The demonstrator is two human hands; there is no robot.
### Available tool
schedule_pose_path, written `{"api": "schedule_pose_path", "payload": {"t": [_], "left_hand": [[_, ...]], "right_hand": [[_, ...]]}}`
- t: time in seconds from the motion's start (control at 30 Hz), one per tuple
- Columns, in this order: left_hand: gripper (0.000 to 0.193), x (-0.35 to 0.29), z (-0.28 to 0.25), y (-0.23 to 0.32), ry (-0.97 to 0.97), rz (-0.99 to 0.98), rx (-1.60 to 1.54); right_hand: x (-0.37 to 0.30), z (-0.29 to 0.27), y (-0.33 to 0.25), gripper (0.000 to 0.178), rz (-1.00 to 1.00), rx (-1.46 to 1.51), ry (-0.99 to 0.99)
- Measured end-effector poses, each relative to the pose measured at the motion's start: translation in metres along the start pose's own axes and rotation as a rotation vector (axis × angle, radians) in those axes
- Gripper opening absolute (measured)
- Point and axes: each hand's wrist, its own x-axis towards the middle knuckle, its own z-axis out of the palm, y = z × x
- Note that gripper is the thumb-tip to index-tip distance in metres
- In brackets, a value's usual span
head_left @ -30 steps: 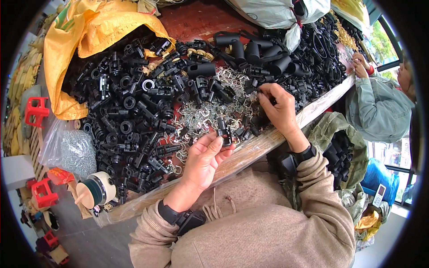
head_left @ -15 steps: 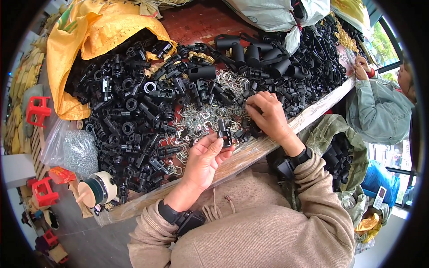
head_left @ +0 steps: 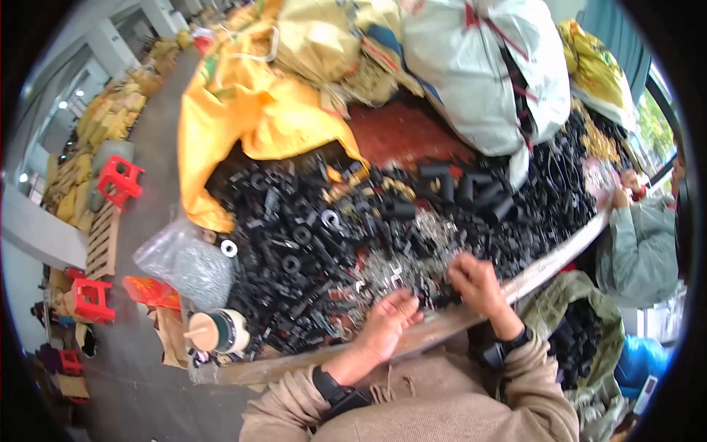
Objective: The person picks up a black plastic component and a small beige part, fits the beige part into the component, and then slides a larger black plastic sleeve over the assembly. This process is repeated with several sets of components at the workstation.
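the small black part (head_left: pixel 423 289) is at two o'clock of your left hand (head_left: pixel 389 318), seemingly pinched between thumb and fingers, though blurred; it looks mid-handling, with plenty left loose; your right hand (head_left: pixel 479 286), at its three o'clock, is curled, grip unclear; silver metal pieces (head_left: pixel 387 273) at ten, black heap (head_left: pixel 287 261) past nine, on the worktop (head_left: pixel 401 136).

On table (head_left: pixel 409 132): loose parts (head_left: pixel 294 258) heaped left of centre; clips (head_left: pixel 390 272) to their right; tubes (head_left: pixel 465 190) behind clips, farther right. Open sack (head_left: pixel 258 107) behind loose parts; tied sack (head_left: pixel 471 81) at back right. Filled bag (head_left: pixel 202 274) left of loose parts; spool (head_left: pixel 210 331) in front of it, near-left corner. Left hand (head_left: pixel 387 324) before clips, right hand (head_left: pixel 479 286) to its right. Stool (head_left: pixel 120 182) on floor, left of table.
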Motion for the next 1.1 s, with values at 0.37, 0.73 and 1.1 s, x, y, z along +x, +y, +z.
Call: {"api": "schedule_pose_path", "payload": {"t": [0.37, 0.73, 1.1], "left_hand": [[0.020, 0.003, 0.002, 0.002, -0.138, 0.042, 0.021], [0.015, -0.004, 0.008, 0.001, -0.046, 0.149, 0.041], [0.014, -0.006, 0.010, 0.028, 0.042, 0.229, -0.017]], "right_hand": [[-0.009, 0.016, -0.013, 0.011, 0.021, 0.193, -0.185], [-0.019, 0.024, -0.010, 0.012, 0.169, 0.422, -0.227], [-0.006, 0.011, -0.018, 0.016, 0.222, 0.796, -0.311]]}}
